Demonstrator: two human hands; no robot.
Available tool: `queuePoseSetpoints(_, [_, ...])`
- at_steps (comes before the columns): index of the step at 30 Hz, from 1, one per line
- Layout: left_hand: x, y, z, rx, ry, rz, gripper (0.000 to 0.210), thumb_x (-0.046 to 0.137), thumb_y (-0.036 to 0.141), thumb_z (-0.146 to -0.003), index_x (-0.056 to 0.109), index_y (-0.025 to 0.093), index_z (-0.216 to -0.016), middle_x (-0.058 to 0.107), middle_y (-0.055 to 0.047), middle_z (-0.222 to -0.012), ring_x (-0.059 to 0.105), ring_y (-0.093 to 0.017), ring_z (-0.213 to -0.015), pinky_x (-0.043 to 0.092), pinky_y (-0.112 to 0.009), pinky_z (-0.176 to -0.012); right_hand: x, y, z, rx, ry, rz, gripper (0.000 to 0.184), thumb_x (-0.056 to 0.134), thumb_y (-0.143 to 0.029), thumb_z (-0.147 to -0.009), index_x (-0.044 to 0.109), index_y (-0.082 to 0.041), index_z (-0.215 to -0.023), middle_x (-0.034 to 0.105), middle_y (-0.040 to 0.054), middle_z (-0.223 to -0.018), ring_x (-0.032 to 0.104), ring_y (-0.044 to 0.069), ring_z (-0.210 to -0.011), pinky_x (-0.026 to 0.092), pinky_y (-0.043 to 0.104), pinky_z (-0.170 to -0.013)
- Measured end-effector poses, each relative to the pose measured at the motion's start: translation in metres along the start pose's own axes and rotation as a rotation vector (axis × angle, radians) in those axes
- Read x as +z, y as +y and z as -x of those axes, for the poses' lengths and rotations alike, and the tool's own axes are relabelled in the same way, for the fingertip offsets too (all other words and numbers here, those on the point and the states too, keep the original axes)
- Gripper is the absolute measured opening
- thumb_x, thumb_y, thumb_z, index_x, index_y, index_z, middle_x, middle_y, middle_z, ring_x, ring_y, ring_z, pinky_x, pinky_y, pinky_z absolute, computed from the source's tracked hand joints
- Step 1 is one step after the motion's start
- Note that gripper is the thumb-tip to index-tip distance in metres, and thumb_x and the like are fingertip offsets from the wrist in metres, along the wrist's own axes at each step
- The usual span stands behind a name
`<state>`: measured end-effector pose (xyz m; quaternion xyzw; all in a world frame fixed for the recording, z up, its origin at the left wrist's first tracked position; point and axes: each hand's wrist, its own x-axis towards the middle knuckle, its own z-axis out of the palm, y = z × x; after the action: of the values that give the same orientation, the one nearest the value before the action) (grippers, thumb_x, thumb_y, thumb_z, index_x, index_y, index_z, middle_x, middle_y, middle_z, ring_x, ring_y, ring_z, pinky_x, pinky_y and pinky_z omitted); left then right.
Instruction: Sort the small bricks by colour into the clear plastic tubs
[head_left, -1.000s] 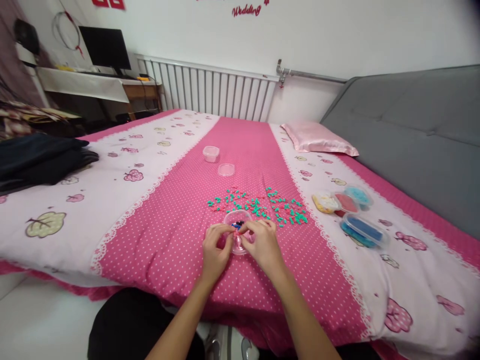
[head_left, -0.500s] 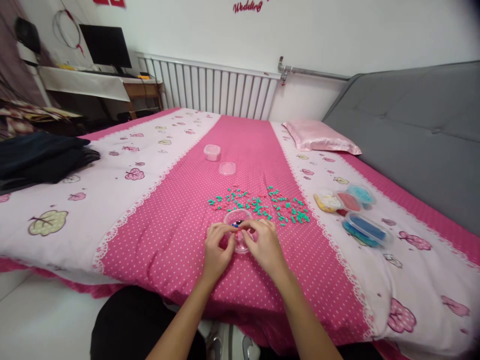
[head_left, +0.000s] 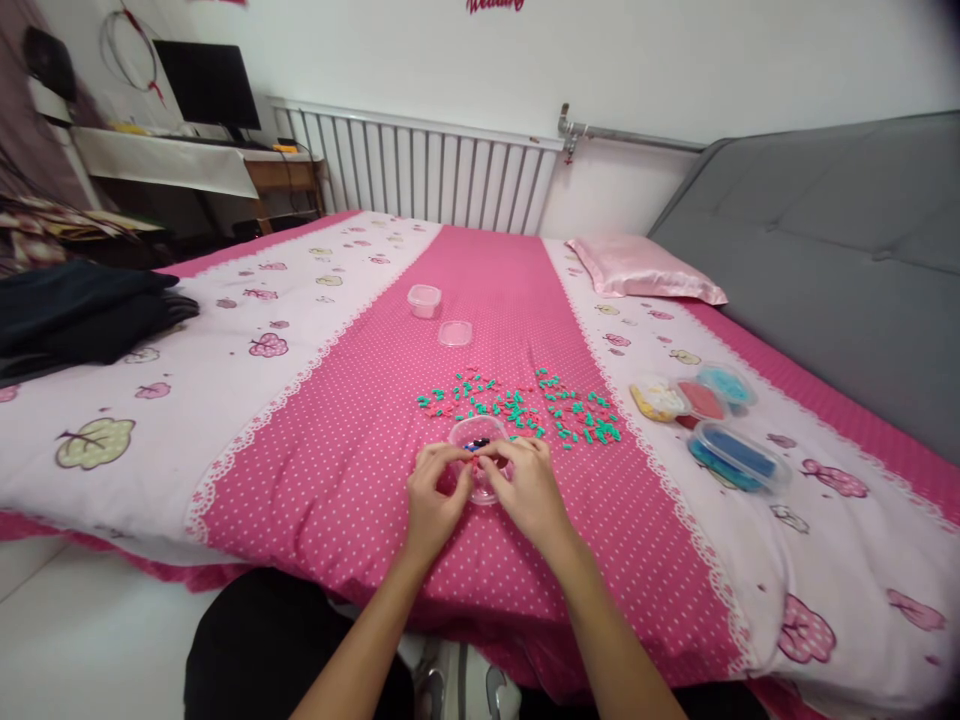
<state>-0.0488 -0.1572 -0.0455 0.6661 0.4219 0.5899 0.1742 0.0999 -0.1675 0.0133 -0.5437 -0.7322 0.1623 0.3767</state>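
My left hand (head_left: 439, 490) and my right hand (head_left: 525, 484) meet over a clear plastic tub (head_left: 480, 430) on the pink bedspread. Thumb and forefinger of each are pinched together, tip to tip. Between the fingertips shows a bit of red, too small to name for certain. Dark and blue small pieces (head_left: 477, 444) lie inside the tub, partly covered by my fingers. Just beyond it, many small green and red pieces (head_left: 517, 408) are scattered over the dotted cloth.
A clear tub (head_left: 424, 301) and a flat lid (head_left: 455, 334) lie farther back. On the right are a blue-filled container (head_left: 735, 458), a red one (head_left: 702, 401), a light blue one (head_left: 726, 384) and a white-and-yellow one (head_left: 658, 401). Dark folded clothes (head_left: 82, 310) lie left, a pink pillow (head_left: 645, 268) at the back right.
Both hands stay pinched over the tub, with only slight finger movement. The view has tipped down a little.
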Motion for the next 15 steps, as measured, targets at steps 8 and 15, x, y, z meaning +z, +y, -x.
queuePoseSetpoints(8, [-0.0004, -0.0001, 0.0007, -0.045, 0.012, 0.017, 0.012, 0.063, 0.03, -0.093, 0.07, 0.021, -0.094, 0.07, -0.005, -0.092, 0.066, -0.02, -0.092, 0.053, -0.036, -0.085, 0.0005, -0.0015, 0.0004, -0.036, -0.011, 0.054, 0.017, 0.058, -0.021, -0.094, 0.074, -0.025, -0.093, 0.076, 0.0023, -0.085, 0.063, 0.023, -0.085, 0.032, 0.043, -0.094])
queuePoseSetpoints(15, [0.0007, -0.0047, 0.0019, -0.074, 0.022, 0.049, 0.013, 0.064, 0.032, -0.092, 0.07, 0.02, -0.091, 0.07, -0.006, -0.091, 0.066, -0.02, -0.092, 0.054, -0.037, -0.085, 0.0046, -0.0025, 0.0014, -0.095, 0.014, 0.096, 0.02, 0.058, -0.016, -0.094, 0.074, -0.027, -0.095, 0.077, 0.0021, -0.089, 0.063, 0.024, -0.09, 0.03, 0.043, -0.094])
